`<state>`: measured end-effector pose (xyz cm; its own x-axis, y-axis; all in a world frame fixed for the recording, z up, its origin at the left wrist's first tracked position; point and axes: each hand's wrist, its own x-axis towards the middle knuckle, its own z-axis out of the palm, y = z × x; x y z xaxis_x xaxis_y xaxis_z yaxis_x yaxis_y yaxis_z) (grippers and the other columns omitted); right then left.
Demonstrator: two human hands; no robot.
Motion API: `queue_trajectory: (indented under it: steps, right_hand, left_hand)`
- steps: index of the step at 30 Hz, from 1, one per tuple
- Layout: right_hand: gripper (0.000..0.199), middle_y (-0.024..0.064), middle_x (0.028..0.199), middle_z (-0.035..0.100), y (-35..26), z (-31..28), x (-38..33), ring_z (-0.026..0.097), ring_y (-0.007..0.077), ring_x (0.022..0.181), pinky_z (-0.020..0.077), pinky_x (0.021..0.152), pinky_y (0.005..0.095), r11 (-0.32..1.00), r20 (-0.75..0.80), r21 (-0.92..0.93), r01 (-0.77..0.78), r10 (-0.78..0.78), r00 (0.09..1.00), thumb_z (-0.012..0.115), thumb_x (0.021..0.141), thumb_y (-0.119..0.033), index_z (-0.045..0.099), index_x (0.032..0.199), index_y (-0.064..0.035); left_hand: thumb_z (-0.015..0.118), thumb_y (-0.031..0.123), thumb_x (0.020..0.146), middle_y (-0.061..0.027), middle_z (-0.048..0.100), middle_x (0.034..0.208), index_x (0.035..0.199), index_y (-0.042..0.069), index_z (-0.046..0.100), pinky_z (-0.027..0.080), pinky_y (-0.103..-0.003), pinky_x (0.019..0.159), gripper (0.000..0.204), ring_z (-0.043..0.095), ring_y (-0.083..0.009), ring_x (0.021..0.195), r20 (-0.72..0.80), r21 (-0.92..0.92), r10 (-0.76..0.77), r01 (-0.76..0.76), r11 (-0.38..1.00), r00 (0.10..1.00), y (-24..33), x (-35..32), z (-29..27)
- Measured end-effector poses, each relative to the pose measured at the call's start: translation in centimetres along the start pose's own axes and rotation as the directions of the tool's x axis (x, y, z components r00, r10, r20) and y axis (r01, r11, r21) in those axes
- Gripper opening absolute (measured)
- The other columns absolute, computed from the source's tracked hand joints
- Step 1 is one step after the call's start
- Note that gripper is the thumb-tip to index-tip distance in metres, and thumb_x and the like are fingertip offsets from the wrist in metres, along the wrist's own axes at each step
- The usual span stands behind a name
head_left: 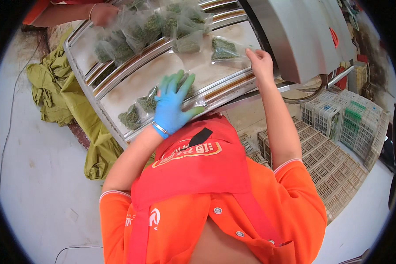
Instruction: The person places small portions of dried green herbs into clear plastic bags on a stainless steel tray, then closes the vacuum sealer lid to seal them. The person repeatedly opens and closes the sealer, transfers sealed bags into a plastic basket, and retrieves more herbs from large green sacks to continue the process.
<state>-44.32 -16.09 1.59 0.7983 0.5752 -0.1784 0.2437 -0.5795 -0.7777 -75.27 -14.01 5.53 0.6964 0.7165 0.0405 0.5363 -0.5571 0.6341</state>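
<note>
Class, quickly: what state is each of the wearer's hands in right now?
Left hand: gloved, open, spread over filled bags.
Right hand: closed, pinching a clear bag.

Between the right hand (260,66), which pinches a bag (224,49), and the spread left hand (171,105), there is a bare bit of pale plate (211,72). A hand could slide through there. Just right of the pinch, a big gray metal cover (303,37) is in the way. Left of the held bag, a heap of bags (152,28) fills the far side, and another person's hand (103,15) is up there too. Small bags (147,103) lie under and beside the left hand, so low down it is crowded. Nearer the body than the pinch, a long metal bar (233,84) runs across.
</note>
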Motion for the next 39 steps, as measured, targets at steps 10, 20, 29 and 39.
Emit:
queue_trajectory:
  steps: [10, 20, 29, 39]
  right_hand:
    - [0.008, 0.0038, 0.089, 0.070, -6.4, -3.4, -7.1, 0.063, 0.0233, 0.074, 0.0501, 0.066, 0.0339, 0.313, 0.491, -0.058, 0.948, -0.818, 0.300, 0.075, 0.083, -0.015, 0.071, 0.088, -0.0110]
    - [0.020, 0.0062, 0.086, 0.068, 0.5, -2.5, -6.6, 0.064, 0.0125, 0.074, 0.0498, 0.058, 0.0272, 0.969, 0.484, 0.220, -0.109, -0.011, 0.875, 0.074, 0.088, -0.008, 0.060, 0.102, -0.0031]
    - [0.016, -0.0003, 0.078, 0.062, -0.7, -0.8, -1.9, 0.061, 0.0068, 0.071, 0.0472, 0.057, 0.0260, 0.994, 0.886, 0.086, 0.062, -0.105, 0.452, 0.067, 0.085, 0.003, 0.057, 0.096, -0.0040]
    - [0.020, 0.0122, 0.098, 0.065, -0.6, 2.4, -2.9, 0.062, 0.0365, 0.094, 0.0486, 0.079, 0.0474, 0.520, 0.708, -0.134, 0.843, -0.545, 0.449, 0.067, 0.080, -0.012, 0.061, 0.099, -0.0115]
  left_hand:
    - [0.058, 0.041, 0.101, -0.0137, 0.067, 0.110, 0.125, 0.003, 0.057, 0.059, -0.040, 0.086, 0.045, 0.068, -0.0259, 0.097, 0.739, -0.674, -0.383, 0.597, -0.436, 0.554, 1.0, 5.3, 3.5]
    - [0.067, 0.027, 0.095, -0.0095, 0.071, 0.091, 0.110, 0.005, 0.066, 0.058, -0.032, 0.066, 0.027, 0.069, -0.0207, 0.071, 0.729, -0.680, -0.415, 0.640, -0.357, 0.544, 0.9, 5.9, 6.9]
    - [0.074, 0.026, 0.088, -0.0133, 0.070, 0.083, 0.118, 0.002, 0.059, 0.054, -0.037, 0.064, 0.041, 0.068, -0.0242, 0.068, 0.311, -0.239, -0.422, 0.500, 0.833, 0.852, 0.6, 4.3, 3.3]
    - [0.076, 0.044, 0.078, -0.0126, 0.062, 0.113, 0.129, 0.011, 0.056, 0.042, -0.051, 0.091, 0.064, 0.060, -0.0298, 0.104, -0.123, 0.273, -0.266, 0.291, 0.917, 0.956, 0.7, 3.1, 6.3]
